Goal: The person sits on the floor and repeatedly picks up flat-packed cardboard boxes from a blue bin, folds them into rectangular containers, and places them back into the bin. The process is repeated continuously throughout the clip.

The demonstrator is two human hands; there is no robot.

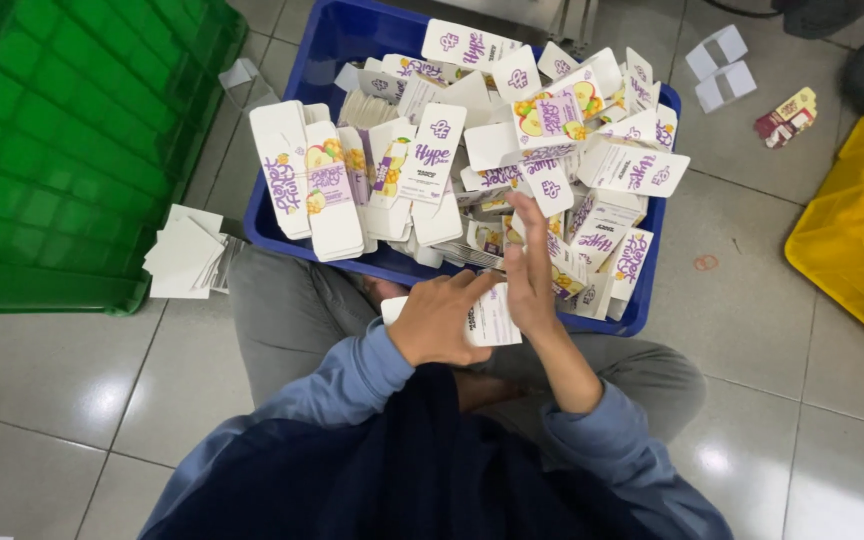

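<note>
The person sits on the floor behind the blue crate (652,300) heaped with flat cartons. Left hand (439,318) grips a white carton blank (494,320) just before the crate; right hand (530,275), fingers extended, presses against it. Seemingly mid-fold; squaring it comes next.

Packing workshop floor — plastic crates (72,150), loose flat cartons (432,160), tiled floor (772,350).

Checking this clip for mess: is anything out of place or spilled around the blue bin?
Yes. The blue bin is heaped with flat cartons lying every way, some hanging over its rim. A few folded boxes and a crumpled printed carton lie loose on the floor beyond it, and a white card stack sits beside the green crate.
</note>
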